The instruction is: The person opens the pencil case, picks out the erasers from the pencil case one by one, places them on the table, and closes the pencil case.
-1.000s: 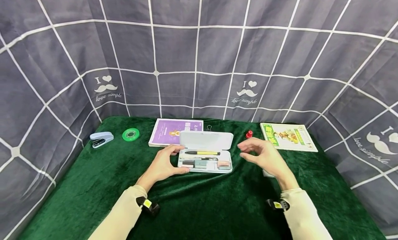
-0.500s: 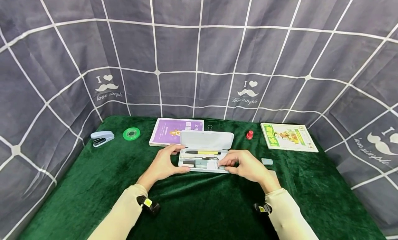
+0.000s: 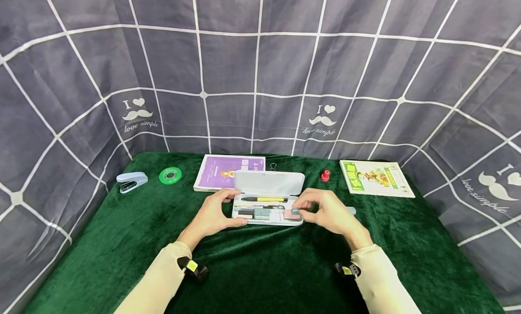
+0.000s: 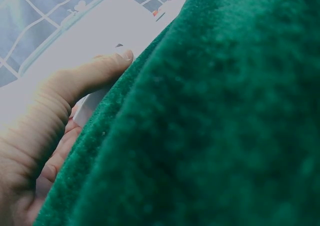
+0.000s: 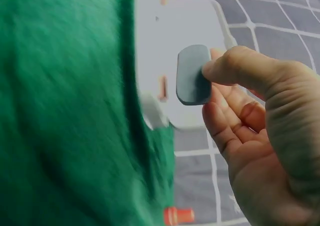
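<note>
Pinching a small grey rounded eraser (image 5: 193, 75) between thumb and fingertips, the right hand (image 3: 331, 213) hovered just above the near right corner of the open white plastic pencil case (image 3: 268, 201), so its grip was closed on that eraser. Across from it, the left hand (image 3: 213, 214) steadied the case at its left end, thumb curled along the edge and fingers wrapped around the side, a closed grip on the case itself. Below the right grip, the tray held a black-and-yellow pen (image 3: 264, 199), several grey blocks (image 3: 254, 212) and a pinkish eraser (image 3: 290, 214). Judging by this, the case stood open and mostly filled, while the grey eraser was not yet resting in the tray or on the green velvet table (image 3: 264, 268); whether it was going in or coming out could not be told. Beyond the right grip, a small red cap (image 3: 325, 175) and a green picture book (image 3: 376, 178) lay well apart
</note>
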`<state>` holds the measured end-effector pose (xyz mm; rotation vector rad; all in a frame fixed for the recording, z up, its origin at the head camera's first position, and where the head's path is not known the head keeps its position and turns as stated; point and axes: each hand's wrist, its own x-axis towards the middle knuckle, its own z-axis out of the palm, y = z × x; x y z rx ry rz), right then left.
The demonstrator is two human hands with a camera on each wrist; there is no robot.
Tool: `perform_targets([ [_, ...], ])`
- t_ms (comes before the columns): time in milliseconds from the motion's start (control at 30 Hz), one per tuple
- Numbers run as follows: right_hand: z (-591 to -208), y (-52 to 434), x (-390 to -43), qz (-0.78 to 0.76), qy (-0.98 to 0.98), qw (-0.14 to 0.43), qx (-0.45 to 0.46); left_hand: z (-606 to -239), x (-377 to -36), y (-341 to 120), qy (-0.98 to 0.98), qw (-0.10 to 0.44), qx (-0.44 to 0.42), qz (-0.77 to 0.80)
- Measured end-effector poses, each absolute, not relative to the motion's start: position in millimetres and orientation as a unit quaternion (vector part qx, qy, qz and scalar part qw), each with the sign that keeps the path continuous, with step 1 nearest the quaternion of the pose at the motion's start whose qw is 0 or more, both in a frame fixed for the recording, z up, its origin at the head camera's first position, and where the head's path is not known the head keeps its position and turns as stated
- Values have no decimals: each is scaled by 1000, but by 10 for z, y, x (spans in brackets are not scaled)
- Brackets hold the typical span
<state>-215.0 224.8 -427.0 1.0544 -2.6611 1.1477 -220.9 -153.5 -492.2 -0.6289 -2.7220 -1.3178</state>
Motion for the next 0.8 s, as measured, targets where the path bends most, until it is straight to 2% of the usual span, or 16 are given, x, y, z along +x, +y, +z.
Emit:
perform_targets([
  [133, -4206, 2471, -2173, 383, -870, 60, 305, -4925, -2207, -1534, -881, 26, -201, -428],
  [300, -4194, 2725, -2188, 380, -886, 74, 257, -4922, -2197, -1534, -882, 27, -197, -428],
  [633, -4472, 2857, -2296, 363, -900, 76, 229, -4925, -2197, -1543, -881, 32, -206, -424],
  [800, -4569, 2855, -2314, 355, -906, 48, 227, -4932, -2212, -1532, -881, 34, -208, -423],
])
